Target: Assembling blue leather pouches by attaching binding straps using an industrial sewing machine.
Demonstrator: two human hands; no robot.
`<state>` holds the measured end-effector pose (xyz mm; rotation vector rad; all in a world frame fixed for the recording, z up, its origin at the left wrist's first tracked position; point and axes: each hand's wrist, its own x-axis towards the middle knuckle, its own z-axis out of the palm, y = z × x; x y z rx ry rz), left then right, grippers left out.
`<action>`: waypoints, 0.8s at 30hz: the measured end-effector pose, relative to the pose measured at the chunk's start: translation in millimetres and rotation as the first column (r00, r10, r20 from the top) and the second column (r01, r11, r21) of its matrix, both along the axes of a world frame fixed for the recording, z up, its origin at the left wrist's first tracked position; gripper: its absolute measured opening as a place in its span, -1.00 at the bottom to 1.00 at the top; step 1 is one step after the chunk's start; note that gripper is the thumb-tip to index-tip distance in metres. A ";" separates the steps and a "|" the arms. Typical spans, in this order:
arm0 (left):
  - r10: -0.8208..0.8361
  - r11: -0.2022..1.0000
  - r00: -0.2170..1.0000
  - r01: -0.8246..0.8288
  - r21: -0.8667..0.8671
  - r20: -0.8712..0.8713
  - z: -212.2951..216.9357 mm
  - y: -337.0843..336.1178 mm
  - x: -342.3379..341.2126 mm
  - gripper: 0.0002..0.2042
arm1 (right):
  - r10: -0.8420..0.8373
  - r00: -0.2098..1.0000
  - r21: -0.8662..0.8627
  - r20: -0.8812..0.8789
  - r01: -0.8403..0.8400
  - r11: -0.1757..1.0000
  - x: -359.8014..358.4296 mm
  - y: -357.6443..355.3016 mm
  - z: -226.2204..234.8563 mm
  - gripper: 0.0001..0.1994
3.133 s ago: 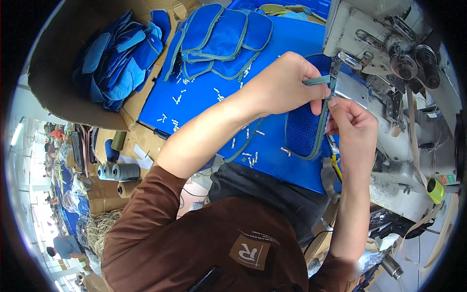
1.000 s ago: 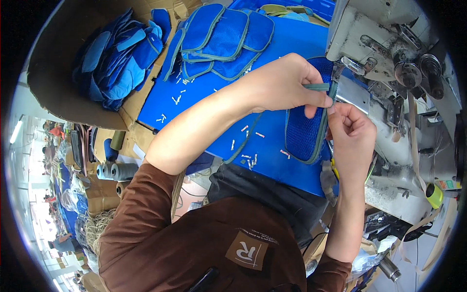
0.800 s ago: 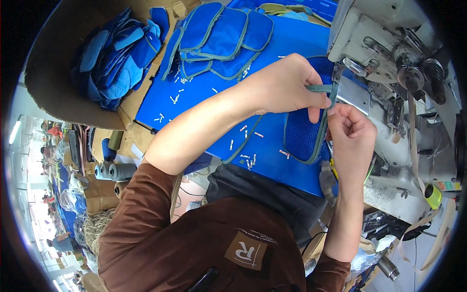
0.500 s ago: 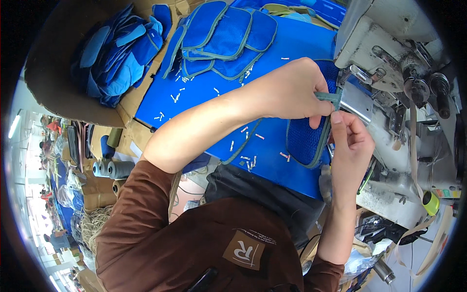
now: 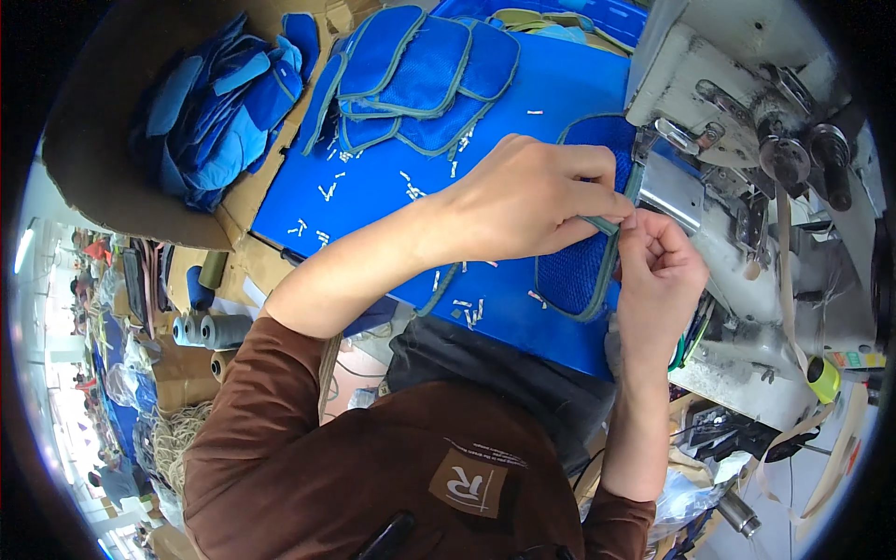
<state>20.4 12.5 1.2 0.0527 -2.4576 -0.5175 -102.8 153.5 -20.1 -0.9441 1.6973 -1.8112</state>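
Note:
A blue mesh fabric piece (image 5: 572, 277) with a grey-green bound edge lies on the blue tabletop, against the sewing machine (image 5: 714, 84). My left hand (image 5: 551, 198) reaches over it, fingers closed on the grey-green binding tape (image 5: 602, 225) at the edge. Just to the right, my right hand (image 5: 665, 266) pinches the piece's bound edge between thumb and forefinger. The two sets of fingertips almost touch. The tape's loose tail hangs toward me beneath my left forearm. Part of the mesh piece is hidden under my left hand.
Several bound blue pieces (image 5: 401, 65) are piled at the back. A cardboard box (image 5: 84, 140) with blue cut pieces stands on the left. Small white scraps dot the blue tabletop (image 5: 373, 219). Grey thread cones (image 5: 224, 329) stand at left; a yellow-green tape roll (image 5: 823, 381) is at right.
My left hand has shifted from the upper part of the edge down toward my right fingertips, with its fingers now pointing at them. The view has also moved slightly.

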 end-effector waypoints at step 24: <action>0.040 0.986 0.999 -0.035 -0.165 0.022 7.6 -0.9 -8.7 -0.59 | 0.064 0.979 -0.004 0.191 -0.065 0.998 15.2 10.3 6.5 -0.86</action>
